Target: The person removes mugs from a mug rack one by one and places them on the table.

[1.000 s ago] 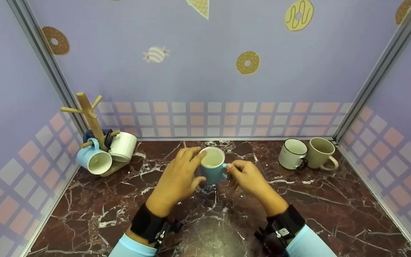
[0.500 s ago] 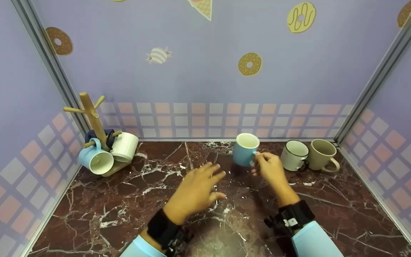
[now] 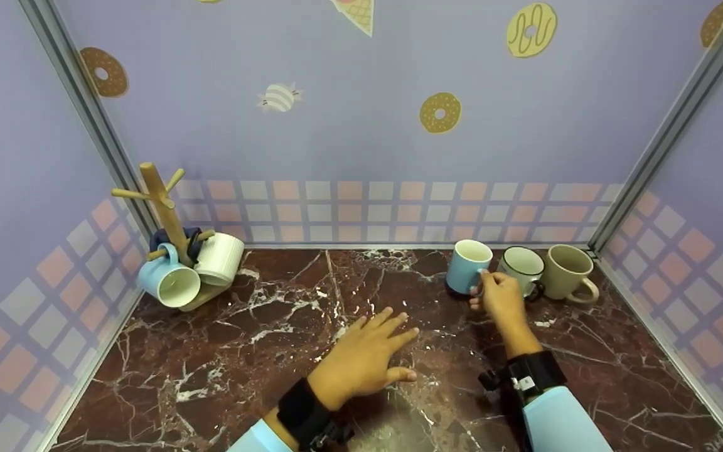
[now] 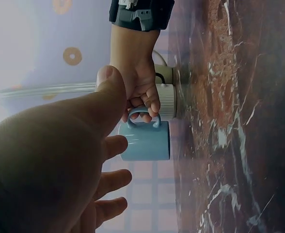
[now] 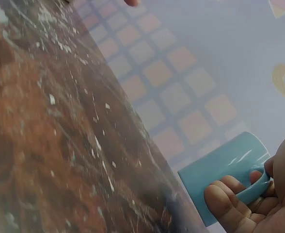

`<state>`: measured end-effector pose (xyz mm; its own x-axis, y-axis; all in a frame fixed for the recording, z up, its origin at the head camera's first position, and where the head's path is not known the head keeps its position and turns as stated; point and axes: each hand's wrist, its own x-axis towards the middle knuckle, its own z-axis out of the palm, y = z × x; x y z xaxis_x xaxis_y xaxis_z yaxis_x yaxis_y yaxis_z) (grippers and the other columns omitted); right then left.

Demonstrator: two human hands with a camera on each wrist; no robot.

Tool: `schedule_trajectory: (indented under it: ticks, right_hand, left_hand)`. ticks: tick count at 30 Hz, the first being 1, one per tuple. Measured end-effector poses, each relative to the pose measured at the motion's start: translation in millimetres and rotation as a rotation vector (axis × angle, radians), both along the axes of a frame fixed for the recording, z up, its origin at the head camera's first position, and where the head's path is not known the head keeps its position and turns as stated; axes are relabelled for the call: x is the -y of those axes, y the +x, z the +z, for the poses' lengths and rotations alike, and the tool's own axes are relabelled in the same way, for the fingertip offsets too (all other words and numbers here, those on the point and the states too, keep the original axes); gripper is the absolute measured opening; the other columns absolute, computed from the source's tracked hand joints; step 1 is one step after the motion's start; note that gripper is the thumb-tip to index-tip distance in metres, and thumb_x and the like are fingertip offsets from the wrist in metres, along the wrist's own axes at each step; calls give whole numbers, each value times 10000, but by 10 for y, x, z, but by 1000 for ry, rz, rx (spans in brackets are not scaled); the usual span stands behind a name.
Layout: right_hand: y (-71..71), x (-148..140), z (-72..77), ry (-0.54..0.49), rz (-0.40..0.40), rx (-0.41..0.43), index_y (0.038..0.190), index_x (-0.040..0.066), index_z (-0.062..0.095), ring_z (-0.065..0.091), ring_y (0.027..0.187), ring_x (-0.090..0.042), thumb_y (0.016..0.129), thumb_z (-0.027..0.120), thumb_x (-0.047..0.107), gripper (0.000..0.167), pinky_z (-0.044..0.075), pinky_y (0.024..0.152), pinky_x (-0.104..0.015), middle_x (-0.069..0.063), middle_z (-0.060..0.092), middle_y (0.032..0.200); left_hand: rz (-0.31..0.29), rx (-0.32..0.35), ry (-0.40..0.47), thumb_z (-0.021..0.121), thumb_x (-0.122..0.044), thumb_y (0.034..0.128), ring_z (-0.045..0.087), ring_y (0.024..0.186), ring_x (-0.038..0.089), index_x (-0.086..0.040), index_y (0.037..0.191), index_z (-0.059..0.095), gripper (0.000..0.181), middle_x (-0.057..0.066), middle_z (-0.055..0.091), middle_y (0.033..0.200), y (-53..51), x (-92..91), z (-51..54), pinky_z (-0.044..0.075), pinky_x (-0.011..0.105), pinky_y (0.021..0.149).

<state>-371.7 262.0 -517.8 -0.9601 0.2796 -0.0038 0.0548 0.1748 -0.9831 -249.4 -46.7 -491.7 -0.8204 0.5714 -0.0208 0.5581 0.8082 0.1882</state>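
Observation:
My right hand (image 3: 503, 301) grips the handle of a blue mug (image 3: 465, 270), fingers hooked through it, as the right wrist view shows with the blue mug (image 5: 225, 167) upright near the tabletop. Whether its base touches the table I cannot tell. Just right of it stands a white mug with a dark rim (image 3: 521, 267), partly covered by my right hand. Beyond that is a beige mug (image 3: 567, 271). My left hand (image 3: 364, 361) holds nothing; its fingers are spread and straight above the marbled table (image 3: 261, 376), left of the blue mug.
At the left back, a wooden mug tree (image 3: 166, 207) carries a light blue mug (image 3: 170, 281), a white ribbed mug (image 3: 220, 258) and a dark mug (image 3: 160, 237) mostly hidden behind. A patterned wall (image 3: 349, 125) closes off the back; side walls flank the table.
My right hand has carried the blue mug from the middle to the right, beside the white mug. My left hand has come away from the mug and moved nearer and slightly right.

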Motion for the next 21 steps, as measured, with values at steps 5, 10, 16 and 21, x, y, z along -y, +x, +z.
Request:
schedule_trajectory:
  ticks: [5, 10, 16, 21]
  right_hand:
    - [0, -62, -34, 52, 0, 29, 1043, -107, 671, 762, 572, -117, 1209, 529, 269, 435, 674, 571, -289, -95, 822, 861]
    - [-11, -97, -75, 77, -5, 36, 1067, -114, 677, 773, 598, -121, 1209, 516, 255, 427, 677, 584, -281, -148, 842, 947]
    - [-46, -119, -151, 33, -14, 23, 1083, -153, 667, 790, 629, -137, 1200, 509, 201, 404, 683, 604, -267, -262, 837, 1027]
    - [-63, -127, -183, 27, -10, 18, 1105, -161, 670, 791, 624, -136, 1197, 513, 189, 395, 686, 608, -268, -288, 825, 1022]
  left_hand:
    - [-15, 6, -7, 636, -748, 1017, 253, 1772, 288, -377, 1754, 419, 853, -26, 258, 1892, 35, -30, -12, 273, 631, 1419]
    - [-29, 19, -17, 648, -754, 1008, 254, 1772, 284, -385, 1750, 425, 858, -15, 271, 1891, 63, -50, -25, 295, 631, 1411]
    - [-26, 47, -12, 661, -737, 1007, 229, 1779, 282, -392, 1744, 433, 845, -4, 283, 1890, 67, -66, -57, 275, 642, 1416]
    - [-27, 56, -14, 667, -734, 1005, 221, 1781, 286, -381, 1746, 435, 852, 0, 274, 1892, 81, -73, -66, 279, 650, 1412]
